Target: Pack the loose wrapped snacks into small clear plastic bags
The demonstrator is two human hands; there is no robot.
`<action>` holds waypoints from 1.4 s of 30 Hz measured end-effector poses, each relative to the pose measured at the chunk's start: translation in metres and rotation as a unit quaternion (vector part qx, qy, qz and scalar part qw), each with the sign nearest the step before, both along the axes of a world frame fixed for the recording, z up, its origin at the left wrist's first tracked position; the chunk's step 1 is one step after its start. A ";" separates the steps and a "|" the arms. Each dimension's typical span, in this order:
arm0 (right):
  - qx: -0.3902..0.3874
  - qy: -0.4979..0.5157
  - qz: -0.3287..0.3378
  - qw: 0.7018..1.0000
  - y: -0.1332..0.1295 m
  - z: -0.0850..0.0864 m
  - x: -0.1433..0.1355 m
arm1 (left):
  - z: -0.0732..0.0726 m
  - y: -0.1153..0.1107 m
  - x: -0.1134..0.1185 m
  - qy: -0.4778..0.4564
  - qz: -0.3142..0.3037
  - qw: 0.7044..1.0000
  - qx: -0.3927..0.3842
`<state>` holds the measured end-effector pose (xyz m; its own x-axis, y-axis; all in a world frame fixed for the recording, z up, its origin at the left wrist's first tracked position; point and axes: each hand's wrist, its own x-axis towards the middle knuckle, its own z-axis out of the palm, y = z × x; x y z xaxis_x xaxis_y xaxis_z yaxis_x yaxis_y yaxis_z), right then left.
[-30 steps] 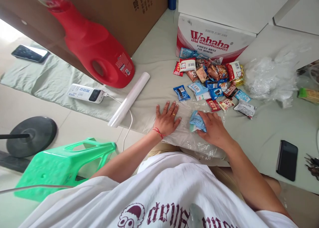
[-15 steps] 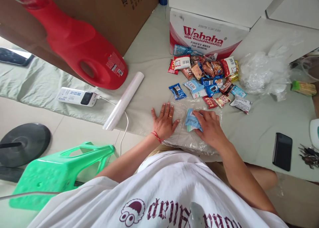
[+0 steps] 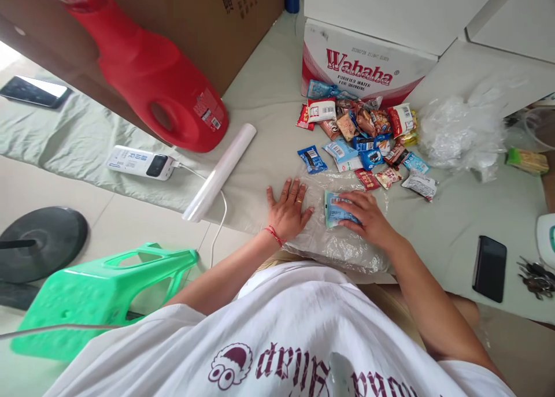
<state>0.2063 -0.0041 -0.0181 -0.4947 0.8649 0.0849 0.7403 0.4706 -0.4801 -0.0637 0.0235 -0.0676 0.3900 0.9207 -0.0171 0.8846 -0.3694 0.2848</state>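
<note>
My left hand [image 3: 287, 210] lies flat with its fingers spread, pressing on the left part of a clear plastic sheet [image 3: 342, 252]. A light blue snack packet [image 3: 333, 210] rests on that sheet to the right. Over the packet's right part is my right hand [image 3: 368, 216], its fingers along the top and its thumb at the near edge. Beyond both hands lies a pile of small wrapped snacks [image 3: 373, 121], with a dark blue packet [image 3: 312, 159] at its left side. The packet's right end is hidden under my fingers.
A roll of clear film [image 3: 221, 171] lies left of my hands, near a red jug [image 3: 173, 102] and a white power bank [image 3: 139, 163]. Crumpled plastic [image 3: 455, 131], a phone [image 3: 489, 268] and keys [image 3: 536, 278] are on the right. A Wahaha carton [image 3: 368, 62] stands behind.
The blue packet has straightened and lies flatter on the sheet. My right hand has spread its fingers a little over it. My left hand stays in place; the view has shifted slightly.
</note>
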 end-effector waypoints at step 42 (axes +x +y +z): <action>-0.257 0.257 -0.239 0.900 -0.020 0.019 0.062 | 0.027 0.049 -0.037 -0.374 -0.019 0.884 -0.281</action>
<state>0.2686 -0.0239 0.0005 -0.0644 0.9587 -0.2770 0.4174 -0.2262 -0.8801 -0.1003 0.0722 -0.0404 0.5152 0.8355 -0.1913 0.3611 -0.0091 0.9325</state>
